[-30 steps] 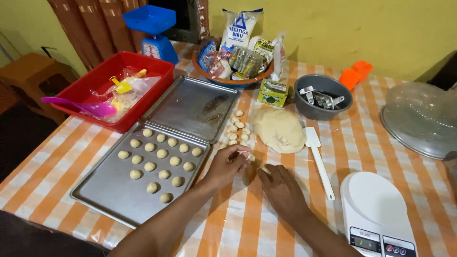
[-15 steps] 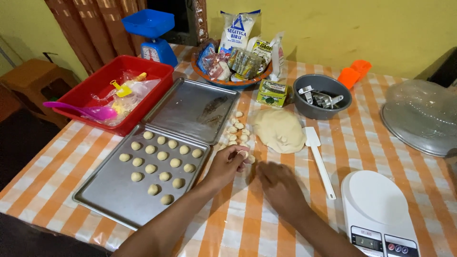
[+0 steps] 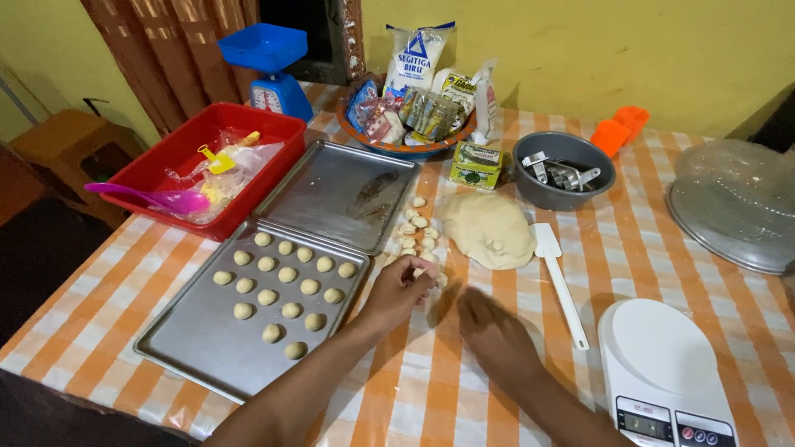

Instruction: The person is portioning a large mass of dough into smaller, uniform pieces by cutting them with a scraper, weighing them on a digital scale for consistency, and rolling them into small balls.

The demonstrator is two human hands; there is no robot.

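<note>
My left hand (image 3: pixel 399 291) is pinching a small pale dough piece (image 3: pixel 431 273) beside the steel baking tray (image 3: pixel 199 348); right hand (image 3: pixel 490 324) lies flat, fingers together, on the orange-checked counter (image 3: pixel 431 389).

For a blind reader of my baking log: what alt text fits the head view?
Two bare hands work at an orange-checked table: the left hand pinches a small dough piece, the right hand lies flat. Beside them sit a baking tray of dough balls, a dough mound and a white spatula.

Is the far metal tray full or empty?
Empty: the far tray shows bare metal, while the dough balls sit on the near tray.
</note>
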